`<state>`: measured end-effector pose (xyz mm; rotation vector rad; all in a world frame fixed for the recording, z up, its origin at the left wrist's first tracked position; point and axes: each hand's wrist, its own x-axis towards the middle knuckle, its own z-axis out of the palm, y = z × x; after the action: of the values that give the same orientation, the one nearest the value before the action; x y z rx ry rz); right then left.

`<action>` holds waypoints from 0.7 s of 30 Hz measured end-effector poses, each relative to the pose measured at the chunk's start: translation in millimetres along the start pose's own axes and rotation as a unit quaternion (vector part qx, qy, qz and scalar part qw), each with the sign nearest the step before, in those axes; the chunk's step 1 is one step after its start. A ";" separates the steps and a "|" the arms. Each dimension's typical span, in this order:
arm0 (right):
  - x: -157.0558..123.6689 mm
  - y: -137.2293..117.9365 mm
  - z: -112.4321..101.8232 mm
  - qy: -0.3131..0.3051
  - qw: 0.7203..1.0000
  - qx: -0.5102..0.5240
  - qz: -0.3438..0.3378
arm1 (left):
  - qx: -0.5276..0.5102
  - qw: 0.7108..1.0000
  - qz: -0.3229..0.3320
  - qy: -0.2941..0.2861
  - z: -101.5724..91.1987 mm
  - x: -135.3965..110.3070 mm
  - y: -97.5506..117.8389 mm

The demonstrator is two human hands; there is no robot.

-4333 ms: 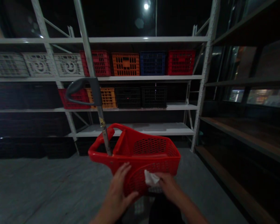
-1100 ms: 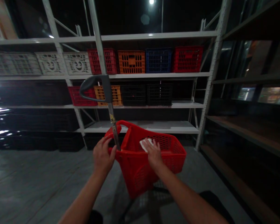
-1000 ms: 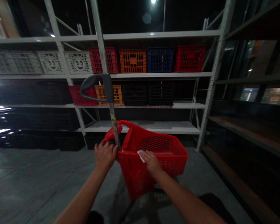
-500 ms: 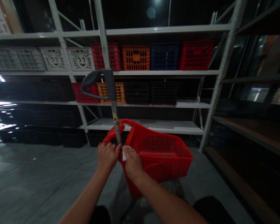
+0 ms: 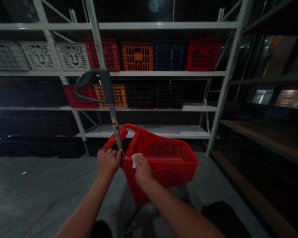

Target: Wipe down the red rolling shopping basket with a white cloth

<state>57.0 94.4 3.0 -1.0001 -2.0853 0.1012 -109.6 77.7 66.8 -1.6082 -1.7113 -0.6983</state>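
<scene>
A red plastic shopping cart (image 5: 161, 165) stands on the floor in front of me, its basket pointing right. My left hand (image 5: 109, 162) is closed around the near end of the red cart handle (image 5: 112, 138). On the near top rim of the basket, my right hand (image 5: 142, 168) presses a white cloth (image 5: 134, 160) flat, with the fingers over it. Beside my left hand a metal pole (image 5: 116, 132) rises from the cart's handle end. A dark grey loop grip (image 5: 106, 86) is fixed partway up that pole.
Metal shelving (image 5: 164, 73) spans the background. Its upper row holds white, red, orange and blue crates, including an orange crate (image 5: 137, 57). Black crates (image 5: 169, 96) sit one level lower. Dark shelves (image 5: 253, 132) run along the right side. Grey concrete floor (image 5: 47, 185) lies at left.
My right hand and the cloth have slid a little along the rim, away from the pole and my left hand. The whole view has shifted slightly; my left hand keeps its hold.
</scene>
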 end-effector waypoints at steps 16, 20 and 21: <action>-103.4 171.8 -86.8 0.019 0.972 -0.177 0.155 | -0.001 1.000 0.026 -0.002 30.4 16.3 -37.8; -56.5 104.6 -33.3 0.007 0.992 -0.089 0.086 | 0.018 1.000 0.011 0.009 31.1 14.9 -33.4; -41.1 82.4 -17.6 0.007 0.996 -0.063 0.068 | 0.021 1.000 0.008 0.013 31.6 14.6 -32.9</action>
<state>135.3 118.2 -42.7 -1.2142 -2.0297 0.0317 -146.0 108.1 60.6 -1.5763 -1.6802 -0.6691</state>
